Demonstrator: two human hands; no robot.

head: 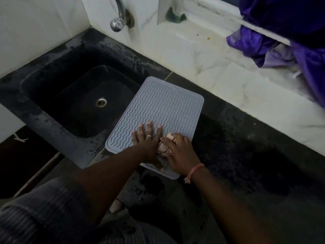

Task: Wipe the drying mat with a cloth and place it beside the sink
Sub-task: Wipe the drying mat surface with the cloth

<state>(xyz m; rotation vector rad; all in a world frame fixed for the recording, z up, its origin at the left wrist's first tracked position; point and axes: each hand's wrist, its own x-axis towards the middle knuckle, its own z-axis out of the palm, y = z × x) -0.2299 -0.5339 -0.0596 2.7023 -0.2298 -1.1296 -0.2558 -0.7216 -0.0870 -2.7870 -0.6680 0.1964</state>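
A grey drying mat [158, 106] with wavy ridges lies on the dark counter, its left edge overlapping the rim of the sink [58, 124]. My left hand [146, 140] presses flat on the mat's near part, fingers spread, a ring on one finger. My right hand [177, 152] is closed on a bunched pale pink cloth [166, 147] with a dark pattern, pressed onto the mat just right of the left hand. The mat's near corner is hidden under both hands.
The black sink has a metal drain [101, 102] and a chrome tap [119, 16] above it. The dark counter [246, 155] stretches right, wet in patches. Purple fabric [288, 37] hangs at the upper right. A green sponge [175, 17] sits on the white ledge.
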